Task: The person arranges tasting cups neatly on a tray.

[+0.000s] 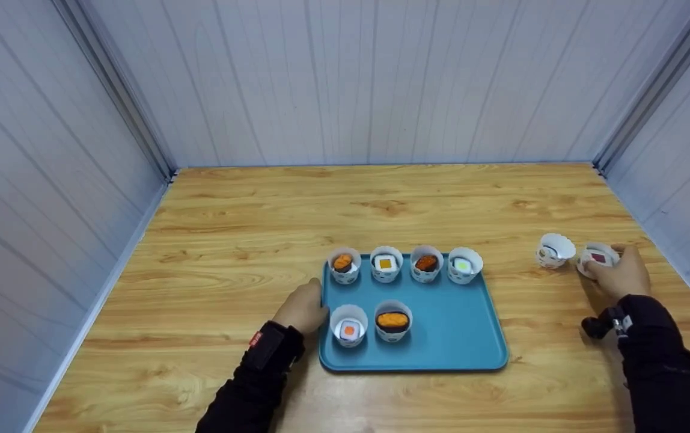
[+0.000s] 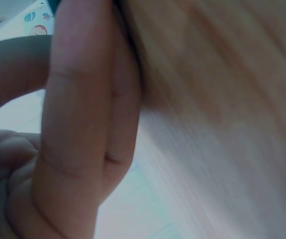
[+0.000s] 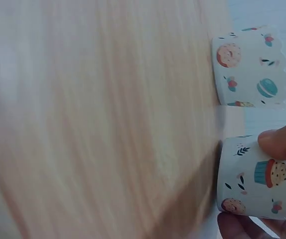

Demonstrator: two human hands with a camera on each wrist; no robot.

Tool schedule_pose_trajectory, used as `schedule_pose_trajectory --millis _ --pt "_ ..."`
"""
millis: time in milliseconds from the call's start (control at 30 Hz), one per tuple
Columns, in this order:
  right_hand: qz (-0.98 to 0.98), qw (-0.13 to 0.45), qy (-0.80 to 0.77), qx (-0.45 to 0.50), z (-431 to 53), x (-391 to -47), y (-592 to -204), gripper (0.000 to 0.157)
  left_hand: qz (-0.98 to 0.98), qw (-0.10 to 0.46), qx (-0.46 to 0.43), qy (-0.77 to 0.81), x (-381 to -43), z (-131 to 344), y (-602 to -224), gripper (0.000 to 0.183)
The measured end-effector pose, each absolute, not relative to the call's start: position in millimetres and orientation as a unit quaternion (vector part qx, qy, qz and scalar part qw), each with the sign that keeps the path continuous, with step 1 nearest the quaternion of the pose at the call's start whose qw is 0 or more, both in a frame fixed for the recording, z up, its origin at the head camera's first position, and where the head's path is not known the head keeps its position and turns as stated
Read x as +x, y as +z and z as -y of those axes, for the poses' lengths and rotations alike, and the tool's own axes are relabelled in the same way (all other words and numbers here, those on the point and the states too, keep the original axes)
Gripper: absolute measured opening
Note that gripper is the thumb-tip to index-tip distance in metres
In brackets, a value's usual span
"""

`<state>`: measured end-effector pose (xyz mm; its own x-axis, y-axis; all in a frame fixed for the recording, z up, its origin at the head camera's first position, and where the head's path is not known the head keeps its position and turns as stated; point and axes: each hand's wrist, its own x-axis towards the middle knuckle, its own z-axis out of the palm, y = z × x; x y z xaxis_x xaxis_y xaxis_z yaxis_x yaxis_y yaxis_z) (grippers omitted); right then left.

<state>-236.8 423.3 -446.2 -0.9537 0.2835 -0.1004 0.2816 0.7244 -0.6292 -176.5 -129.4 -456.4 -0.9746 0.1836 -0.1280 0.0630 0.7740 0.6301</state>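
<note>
In the head view my right hand (image 1: 624, 275) grips a white paper baking cup (image 1: 585, 264) with a dark red-topped sushi piece inside, at the table's right side. The right wrist view shows the thumb (image 3: 282, 142) and fingers on the wall of this cup (image 3: 250, 174), which is printed with cupcakes and leaves. Just left of it stands a second paper cup (image 1: 546, 257) holding a pale piece. My left hand (image 1: 303, 307) holds the left edge of a blue tray (image 1: 447, 337), its fingers (image 2: 78, 109) bent in the left wrist view.
On the tray, a back row of several paper cups holds sushi-like pieces, including an orange one (image 1: 342, 263) and a green-centred one (image 1: 463, 264). Two more cups (image 1: 350, 343) stand at the front left. Pale panel walls (image 1: 345, 84) enclose the wooden table (image 1: 231, 228).
</note>
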Motion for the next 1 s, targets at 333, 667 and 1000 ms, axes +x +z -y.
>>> schedule_pose_trajectory --millis 333,667,1000 --pt "0.938 0.044 0.331 -0.095 -407.0 -228.0 -410.3 0.083 -0.937 0.106 0.05 0.329 -178.1 129.0 -456.2 0.04" --pt "0.942 0.079 0.326 -0.024 -349.0 -213.5 -381.3 0.078 -0.94 0.089 0.068 0.322 -177.9 130.1 -457.0 0.037" --pt "0.936 0.049 0.342 0.069 -298.2 -201.8 -386.7 0.069 -0.941 0.087 0.074 0.319 -177.0 130.0 -457.6 0.044"
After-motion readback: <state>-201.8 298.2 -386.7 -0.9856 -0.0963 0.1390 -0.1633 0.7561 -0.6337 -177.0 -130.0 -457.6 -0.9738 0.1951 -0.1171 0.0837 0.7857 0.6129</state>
